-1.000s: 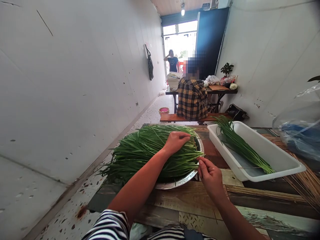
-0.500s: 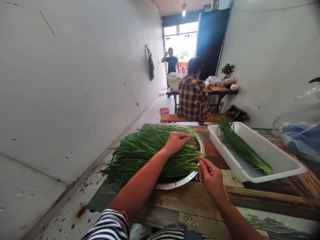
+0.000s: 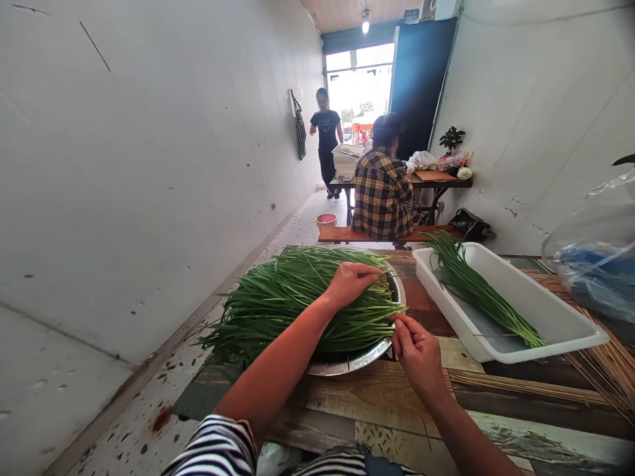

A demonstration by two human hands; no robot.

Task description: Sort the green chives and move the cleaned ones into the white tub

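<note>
A heap of green garlic chives fills a round metal bowl, stem ends facing right. Over the heap reaches my left hand, thumb and fingertips pinched on a chive at its pale stem end. Lower down, at the bowl's right rim, my right hand is closed on a thin brown skewer beside the stem ends. Most of that skewer is hidden by fingers and stems. To the right, a bundle of chives lies slantwise in a white plastic tray, a skewer crossing its stem ends.
Thin bamboo sticks lie right of the tray on the wooden table. A clear plastic bag with something blue stands at far right. Ahead, a person in plaid sits on a bench; another person stands by the doorway.
The standing person has shifted left and lowered a raised arm. My two hands stay almost where they were, with the chives and tray unmoved.
</note>
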